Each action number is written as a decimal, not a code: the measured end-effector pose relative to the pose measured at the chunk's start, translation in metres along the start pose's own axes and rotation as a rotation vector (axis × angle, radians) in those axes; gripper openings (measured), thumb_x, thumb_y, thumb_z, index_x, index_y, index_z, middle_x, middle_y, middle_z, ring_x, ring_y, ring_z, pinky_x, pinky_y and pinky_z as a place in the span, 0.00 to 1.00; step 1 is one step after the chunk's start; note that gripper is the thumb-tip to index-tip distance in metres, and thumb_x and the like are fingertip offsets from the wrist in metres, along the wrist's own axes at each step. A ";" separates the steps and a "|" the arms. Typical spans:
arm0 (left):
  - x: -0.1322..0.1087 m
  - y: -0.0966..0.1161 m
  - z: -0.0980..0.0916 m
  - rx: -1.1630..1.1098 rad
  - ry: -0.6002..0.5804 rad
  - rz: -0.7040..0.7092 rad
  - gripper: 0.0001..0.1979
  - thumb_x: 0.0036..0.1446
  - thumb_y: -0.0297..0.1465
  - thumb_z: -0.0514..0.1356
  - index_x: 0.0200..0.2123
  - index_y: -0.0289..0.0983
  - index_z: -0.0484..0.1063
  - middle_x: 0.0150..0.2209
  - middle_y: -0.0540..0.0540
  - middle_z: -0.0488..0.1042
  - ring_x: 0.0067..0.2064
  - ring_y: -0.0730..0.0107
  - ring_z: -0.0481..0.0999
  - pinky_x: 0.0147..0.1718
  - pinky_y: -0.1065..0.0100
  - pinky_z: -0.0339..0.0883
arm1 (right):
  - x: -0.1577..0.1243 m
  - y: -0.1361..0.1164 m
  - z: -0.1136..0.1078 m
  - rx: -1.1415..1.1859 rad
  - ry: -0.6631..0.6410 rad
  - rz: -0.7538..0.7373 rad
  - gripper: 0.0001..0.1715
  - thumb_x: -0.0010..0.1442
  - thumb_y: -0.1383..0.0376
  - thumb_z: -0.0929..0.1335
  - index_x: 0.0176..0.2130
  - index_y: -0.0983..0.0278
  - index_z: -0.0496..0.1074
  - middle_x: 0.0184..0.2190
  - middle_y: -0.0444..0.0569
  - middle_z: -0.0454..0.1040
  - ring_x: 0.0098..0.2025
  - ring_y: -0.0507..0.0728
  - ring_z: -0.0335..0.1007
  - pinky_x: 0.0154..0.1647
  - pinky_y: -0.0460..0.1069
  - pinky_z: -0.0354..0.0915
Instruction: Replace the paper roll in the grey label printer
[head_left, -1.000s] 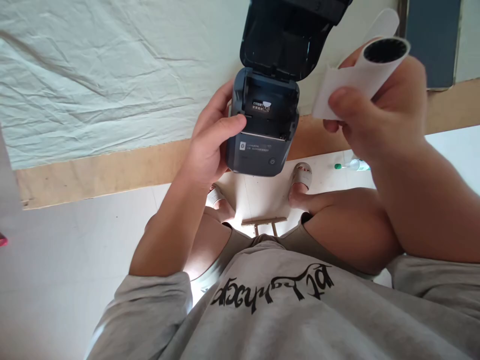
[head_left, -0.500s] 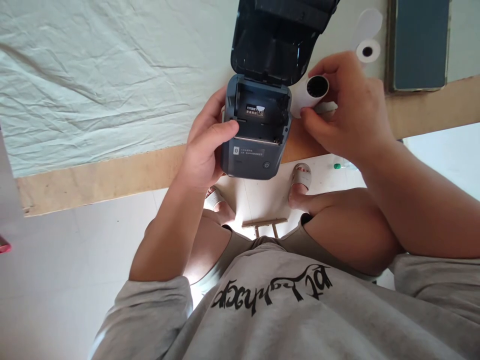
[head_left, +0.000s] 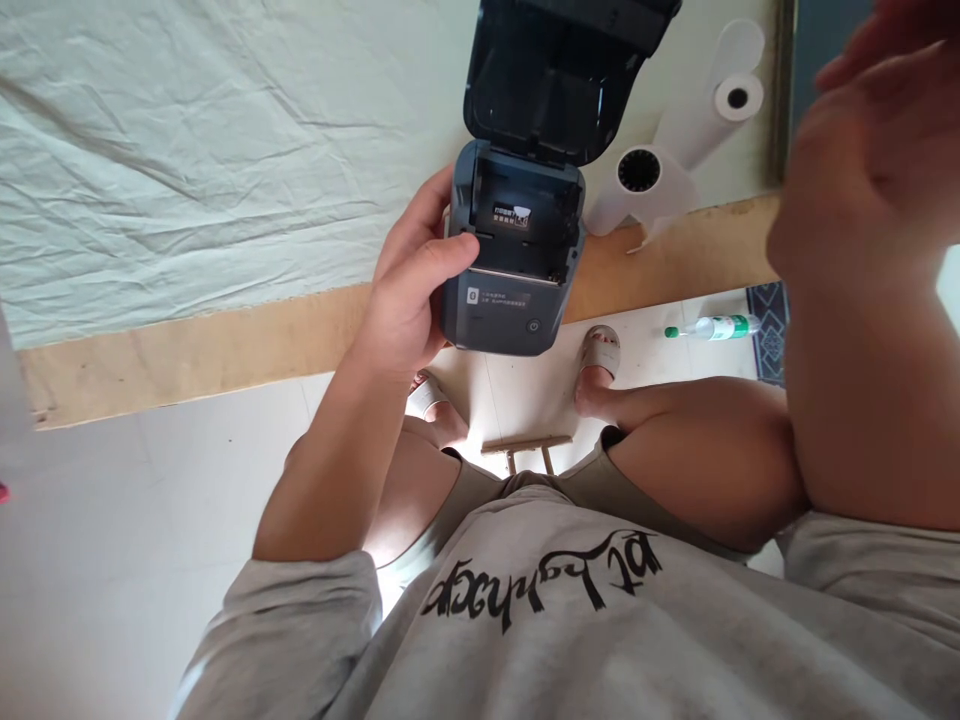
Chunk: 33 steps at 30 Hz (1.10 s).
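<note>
My left hand (head_left: 416, 265) grips the left side of a dark grey label printer (head_left: 502, 312), its thumb over the edge of the inner bay. The printer's black lid (head_left: 551, 75) is swung up, and the bay shows a small label but no roll. Right of the printer a white paper roll (head_left: 667, 190) with a black core lies on the table, its loose end hanging at the edge. Behind it is a second white paper roll (head_left: 720, 120). My right hand (head_left: 877, 140) is at the upper right, away from both rolls; its fingers are smeared by motion.
A pale wrinkled cloth (head_left: 187, 150) covers the table, whose wooden edge (head_left: 187, 340) runs across in front of me. A dark flat object (head_left: 817, 50) lies at the right, partly behind my right hand. Below, a plastic bottle (head_left: 720, 327) lies on the floor beside a patterned mat (head_left: 771, 330).
My right hand has let go of the black-cored paper roll and moved up and right. The roll now lies on the table. My left hand and the printer have barely moved.
</note>
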<state>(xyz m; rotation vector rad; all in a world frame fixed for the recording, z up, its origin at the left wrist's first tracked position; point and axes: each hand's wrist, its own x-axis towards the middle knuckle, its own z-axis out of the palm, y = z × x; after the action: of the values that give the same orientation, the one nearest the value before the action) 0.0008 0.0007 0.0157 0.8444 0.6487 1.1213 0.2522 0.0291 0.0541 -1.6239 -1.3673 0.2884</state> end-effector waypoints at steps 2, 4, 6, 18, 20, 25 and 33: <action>0.000 0.000 -0.001 -0.003 -0.010 0.002 0.17 0.50 0.31 0.57 0.45 0.38 0.66 0.38 0.46 0.71 0.37 0.64 0.72 0.30 0.69 0.65 | 0.001 0.006 0.002 -0.105 -0.189 -0.233 0.31 0.35 0.80 0.64 0.41 0.61 0.68 0.42 0.45 0.66 0.38 0.50 0.62 0.31 0.46 0.56; 0.001 -0.001 -0.002 -0.008 -0.038 0.008 0.18 0.48 0.31 0.58 0.45 0.37 0.66 0.39 0.46 0.71 0.38 0.64 0.72 0.32 0.68 0.66 | -0.001 0.010 0.005 -0.203 -0.318 -0.377 0.34 0.38 0.79 0.64 0.47 0.61 0.64 0.44 0.48 0.63 0.38 0.50 0.62 0.29 0.45 0.56; 0.001 -0.001 -0.002 -0.015 -0.046 0.019 0.19 0.48 0.31 0.58 0.45 0.37 0.66 0.39 0.45 0.71 0.38 0.63 0.71 0.33 0.68 0.66 | -0.003 0.013 0.009 -0.236 -0.340 -0.382 0.29 0.42 0.76 0.65 0.46 0.60 0.63 0.44 0.48 0.63 0.36 0.48 0.60 0.27 0.44 0.56; 0.002 -0.001 -0.001 0.023 -0.025 0.007 0.17 0.48 0.31 0.57 0.44 0.39 0.67 0.38 0.45 0.72 0.37 0.62 0.70 0.30 0.66 0.64 | 0.000 0.019 0.011 -0.371 -0.359 -0.386 0.20 0.43 0.72 0.66 0.40 0.63 0.66 0.37 0.50 0.64 0.34 0.49 0.56 0.32 0.46 0.54; 0.002 -0.001 -0.001 0.021 -0.014 0.014 0.17 0.48 0.31 0.57 0.44 0.39 0.67 0.38 0.45 0.72 0.37 0.61 0.71 0.30 0.65 0.64 | 0.001 0.019 0.010 -0.402 -0.323 -0.392 0.18 0.43 0.66 0.69 0.38 0.65 0.67 0.38 0.52 0.64 0.39 0.52 0.58 0.37 0.47 0.57; 0.001 -0.001 0.000 0.019 -0.012 0.015 0.17 0.49 0.31 0.56 0.44 0.38 0.67 0.38 0.44 0.71 0.37 0.62 0.71 0.30 0.66 0.64 | 0.000 0.018 0.007 -0.291 -0.356 -0.372 0.29 0.40 0.78 0.63 0.43 0.60 0.64 0.38 0.47 0.67 0.33 0.48 0.58 0.31 0.45 0.56; 0.001 0.000 0.001 0.043 -0.003 -0.006 0.17 0.48 0.32 0.57 0.44 0.39 0.67 0.38 0.45 0.72 0.37 0.62 0.71 0.30 0.66 0.64 | -0.002 0.017 0.005 -0.390 -0.353 -0.344 0.26 0.43 0.70 0.68 0.44 0.60 0.64 0.40 0.49 0.66 0.37 0.51 0.60 0.32 0.46 0.55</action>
<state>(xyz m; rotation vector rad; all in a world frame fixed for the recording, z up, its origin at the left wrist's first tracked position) 0.0014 0.0010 0.0159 0.8804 0.6747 1.1033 0.2591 0.0311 0.0377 -1.6580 -2.0444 0.1074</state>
